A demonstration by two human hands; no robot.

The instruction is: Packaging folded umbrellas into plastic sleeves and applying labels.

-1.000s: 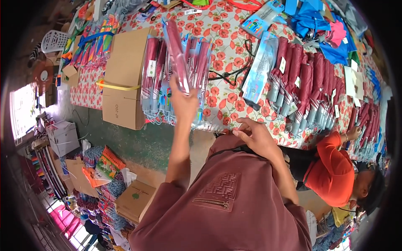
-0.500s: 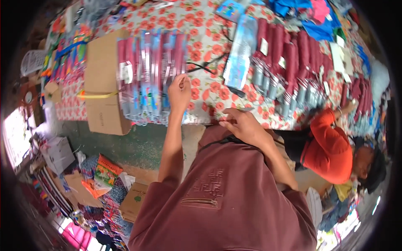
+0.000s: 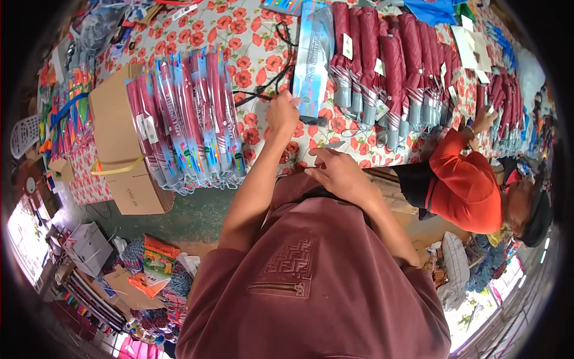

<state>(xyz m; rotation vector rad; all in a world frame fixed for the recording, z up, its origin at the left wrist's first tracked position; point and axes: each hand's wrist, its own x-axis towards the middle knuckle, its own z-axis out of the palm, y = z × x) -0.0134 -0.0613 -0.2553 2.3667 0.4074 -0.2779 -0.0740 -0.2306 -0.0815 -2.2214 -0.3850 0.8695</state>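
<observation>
My left hand (image 3: 283, 112) is over the flowered tablecloth with its fingers bent together, at the left edge of a stack of blue clear plastic sleeves (image 3: 311, 66). Whatever lies between those fingertips is too small to make out. Close to my waist, my right hand (image 3: 342, 172) is curled at the table's front edge. A small grey pointed blade (image 3: 333, 145) sticks out past its index finger; the rest is hidden in the hand. To the left lies a row of folded maroon umbrellas in clear sleeves (image 3: 188, 119). Unsleeved maroon umbrellas (image 3: 391, 72) with grey handles lie at the right.
A cardboard box (image 3: 116, 131) with a yellow strap stands beside the sleeved umbrellas. Black cord (image 3: 263, 90) lies on the tablecloth (image 3: 239, 36). At the right, a co-worker in a red top (image 3: 466, 185) handles more maroon umbrellas (image 3: 508, 113).
My left hand has moved right, from the sleeved umbrellas to the edge of the plastic sleeves. My right hand stays near my waist. The whole view has shifted.
</observation>
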